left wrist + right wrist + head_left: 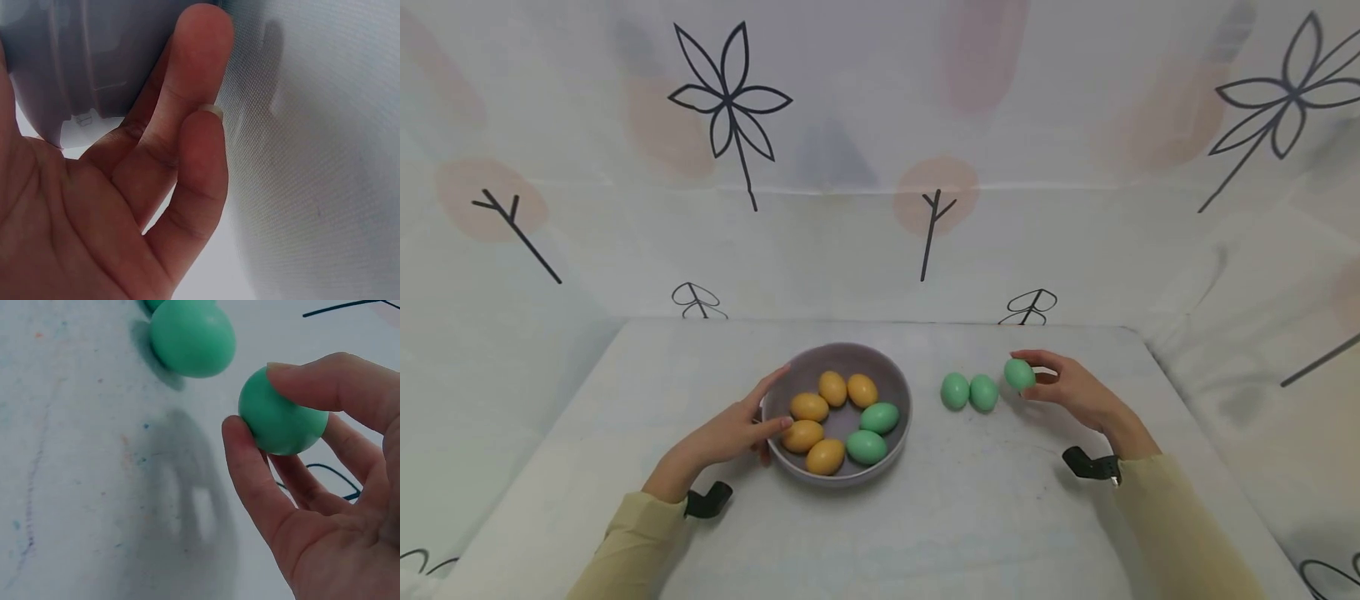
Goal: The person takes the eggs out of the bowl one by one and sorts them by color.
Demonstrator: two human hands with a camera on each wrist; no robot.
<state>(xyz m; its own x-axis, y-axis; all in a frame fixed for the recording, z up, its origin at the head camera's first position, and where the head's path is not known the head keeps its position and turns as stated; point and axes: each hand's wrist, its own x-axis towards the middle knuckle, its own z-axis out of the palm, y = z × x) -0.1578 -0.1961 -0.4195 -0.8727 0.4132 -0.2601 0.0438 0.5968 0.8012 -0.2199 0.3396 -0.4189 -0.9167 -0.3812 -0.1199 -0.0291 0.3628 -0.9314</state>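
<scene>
Seemingly aloft, right hand [1081,395] pinching green egg [1018,374]

I look out over a white table [970,533], a pale, faintly creased backdrop [842,250] rising behind it, printed with black line flowers [727,102], twigs [929,233] and pink patches [985,54]. Similar pale walls [1262,275] flank it on both sides, and the light I see is soft.

Soft, dim-ish light, blurry shadow [181,450] on tbl [75,487], R-wrist cam.
</scene>
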